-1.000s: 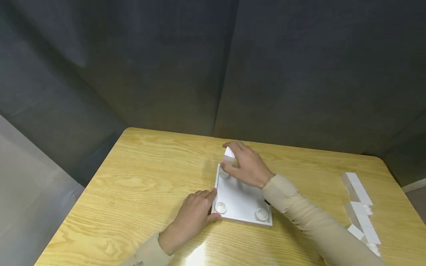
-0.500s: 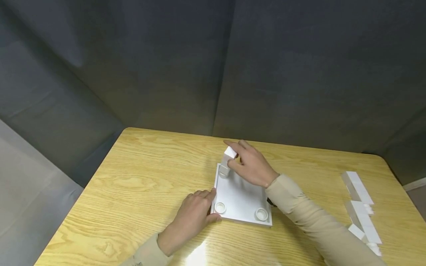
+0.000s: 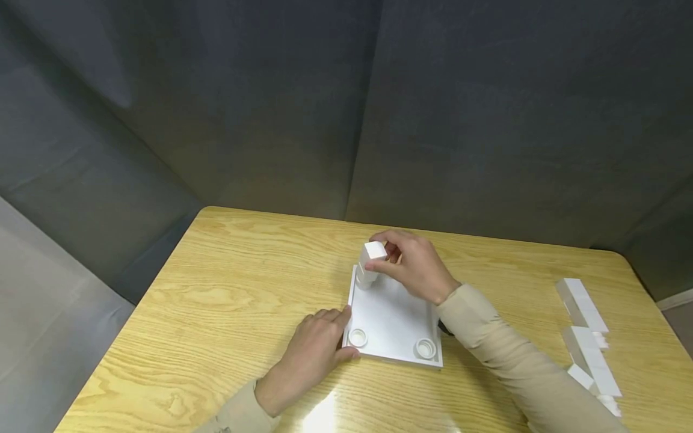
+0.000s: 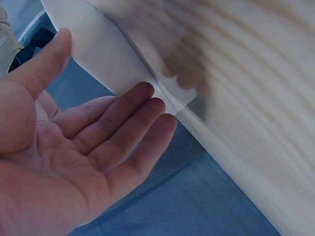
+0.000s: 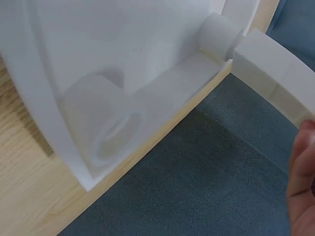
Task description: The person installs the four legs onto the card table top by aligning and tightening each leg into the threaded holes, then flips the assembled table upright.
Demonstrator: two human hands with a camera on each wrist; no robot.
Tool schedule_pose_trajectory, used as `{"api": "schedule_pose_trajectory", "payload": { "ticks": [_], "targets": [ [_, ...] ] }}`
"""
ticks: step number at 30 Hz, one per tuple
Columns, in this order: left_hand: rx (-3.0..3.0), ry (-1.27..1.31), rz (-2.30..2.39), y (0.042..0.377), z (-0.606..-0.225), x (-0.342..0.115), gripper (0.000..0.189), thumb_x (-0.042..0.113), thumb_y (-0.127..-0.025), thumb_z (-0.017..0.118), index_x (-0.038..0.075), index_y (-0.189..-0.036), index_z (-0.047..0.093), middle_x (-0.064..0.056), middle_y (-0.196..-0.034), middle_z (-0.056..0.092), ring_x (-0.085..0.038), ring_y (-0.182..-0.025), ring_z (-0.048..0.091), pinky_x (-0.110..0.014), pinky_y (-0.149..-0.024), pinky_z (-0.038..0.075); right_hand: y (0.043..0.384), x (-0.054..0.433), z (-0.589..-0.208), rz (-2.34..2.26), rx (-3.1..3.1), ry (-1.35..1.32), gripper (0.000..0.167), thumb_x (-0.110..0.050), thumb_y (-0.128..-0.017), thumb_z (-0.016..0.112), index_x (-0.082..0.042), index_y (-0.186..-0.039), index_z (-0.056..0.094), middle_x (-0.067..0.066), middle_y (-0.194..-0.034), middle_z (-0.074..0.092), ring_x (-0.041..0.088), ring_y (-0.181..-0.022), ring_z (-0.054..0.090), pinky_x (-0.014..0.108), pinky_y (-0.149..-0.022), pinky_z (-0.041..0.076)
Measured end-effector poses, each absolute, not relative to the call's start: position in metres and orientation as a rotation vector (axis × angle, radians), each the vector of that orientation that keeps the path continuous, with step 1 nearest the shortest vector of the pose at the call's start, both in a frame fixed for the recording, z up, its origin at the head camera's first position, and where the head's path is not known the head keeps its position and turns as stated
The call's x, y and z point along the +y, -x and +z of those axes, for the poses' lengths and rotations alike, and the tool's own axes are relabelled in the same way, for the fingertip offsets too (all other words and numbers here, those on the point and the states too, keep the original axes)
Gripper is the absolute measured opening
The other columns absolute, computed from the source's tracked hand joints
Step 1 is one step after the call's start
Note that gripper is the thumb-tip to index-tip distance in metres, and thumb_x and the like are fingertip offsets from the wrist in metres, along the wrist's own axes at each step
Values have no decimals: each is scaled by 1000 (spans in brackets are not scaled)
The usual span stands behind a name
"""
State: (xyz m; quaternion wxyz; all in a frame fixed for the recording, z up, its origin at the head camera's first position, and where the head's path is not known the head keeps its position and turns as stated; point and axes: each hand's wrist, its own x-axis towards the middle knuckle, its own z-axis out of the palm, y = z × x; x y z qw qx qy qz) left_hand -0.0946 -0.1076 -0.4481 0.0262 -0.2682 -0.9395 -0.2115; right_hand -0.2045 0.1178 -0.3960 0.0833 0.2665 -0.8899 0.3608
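A shallow white tray (image 3: 392,319) with a raised rim lies on the wooden table. Round white sockets (image 3: 426,349) stand in its corners; my right arm hides part of the far right. At the far left corner, my right hand (image 3: 419,270) pinches a white square post (image 3: 373,251) between thumb and fingers near its top. In the right wrist view the post's lower end meets the socket (image 5: 216,37); I cannot tell how deep it sits. My left hand (image 3: 314,343) rests at the tray's near left corner, fingers fairly straight, fingertips touching its side.
More white square posts (image 3: 582,304) with round threaded ends lie at the table's right side, with a small white block (image 3: 580,377) beside them. A dark curtain (image 3: 460,120) hangs behind the table's far edge (image 3: 287,214).
My right fingers opened slightly off the post, shifted, and now grip it again with the index finger more bent. The post's top has turned a little. My left hand stays put.
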Motion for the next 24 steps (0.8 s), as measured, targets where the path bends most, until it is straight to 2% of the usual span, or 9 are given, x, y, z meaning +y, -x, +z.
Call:
{"api": "schedule_pose_trajectory", "payload": {
  "ticks": [7,13,17,20,24],
  "targets": [
    [-2926,806,-627,95,-448,-107,79,32,-83,93,-15,-140,63,-26,-129,73,-39,-118,73,-56,-99,60,204,121,-393,1087,-2654,-822,38,-11,-96,83,3,-130,75,3,-92,73,18,-82,67,37,-70,57],
    [-2910,825,-625,95,-447,-108,79,31,-82,94,-15,-139,64,-26,-129,74,-40,-117,73,-57,-99,60,203,118,-393,1089,-2662,-764,30,-19,-92,87,-2,-116,78,4,-101,74,21,-90,67,43,-79,59],
    [-2909,830,-620,95,-447,-108,79,31,-81,94,-15,-138,64,-25,-129,74,-39,-117,73,-56,-98,61,203,117,-394,1108,-2673,-730,28,-21,-91,89,-4,-109,77,6,-98,75,19,-87,68,38,-76,57],
    [-2905,832,-626,94,-447,-108,79,30,-81,94,-16,-138,64,-26,-128,74,-39,-116,74,-56,-98,61,203,116,-395,1120,-2660,-747,34,-20,-92,89,-3,-118,76,9,-95,74,17,-81,66,34,-70,55],
    [-2889,843,-632,94,-447,-108,79,29,-81,94,-16,-137,63,-26,-127,74,-38,-115,74,-56,-97,61,204,115,-396,1109,-2621,-816,49,-17,-92,91,-3,-136,73,7,-100,74,15,-78,63,31,-68,55]
  ]
}}
